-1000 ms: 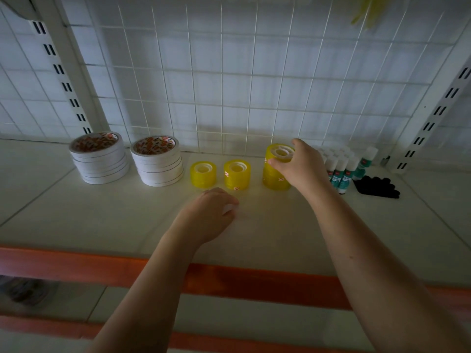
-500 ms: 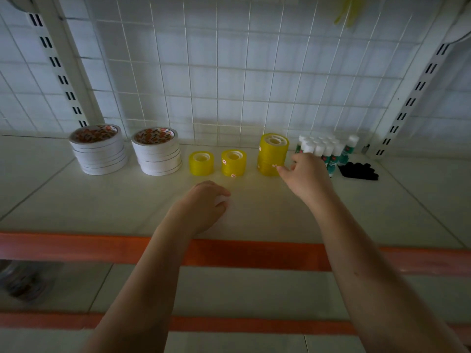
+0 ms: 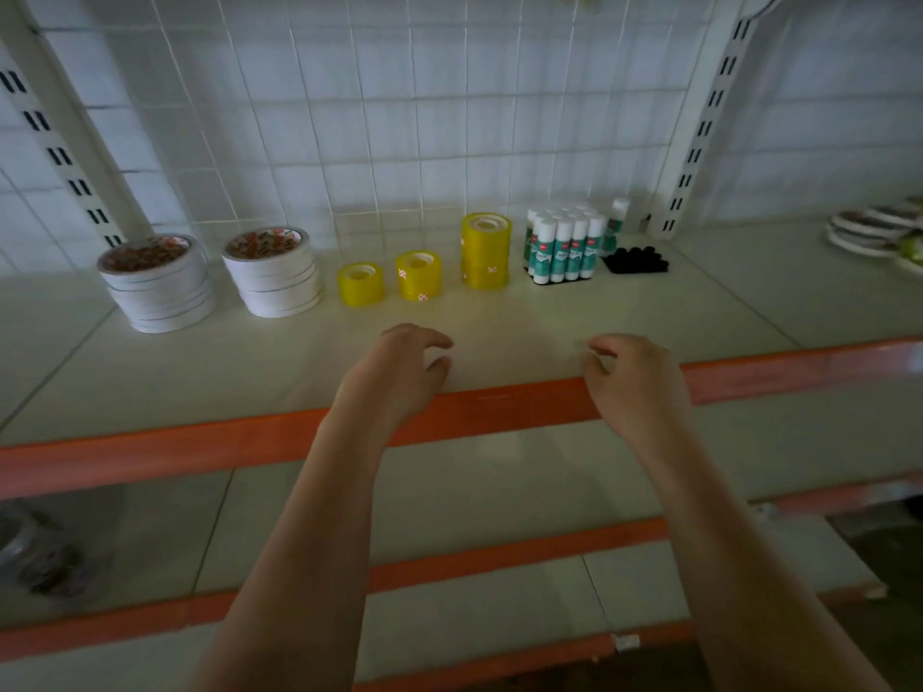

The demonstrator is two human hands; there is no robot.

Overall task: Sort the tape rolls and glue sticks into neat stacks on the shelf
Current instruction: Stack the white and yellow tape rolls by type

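Both hands, left (image 3: 399,364) and right (image 3: 637,374), are hovering empty with loose fingers at 6 o'clock of the tall stack of yellow plastic tape rolls (image 3: 485,251), probably because the white shelf (image 3: 499,312) is looking sorted.

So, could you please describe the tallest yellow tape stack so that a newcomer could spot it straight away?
Look along the white shelf with the orange front edge, at the row of items against the wire grid wall. Among the yellow tape rolls mid-row, the tallest yellow stack stands furthest right, just left of the glue sticks. It rises clearly higher than the two shorter yellow stacks to its left.
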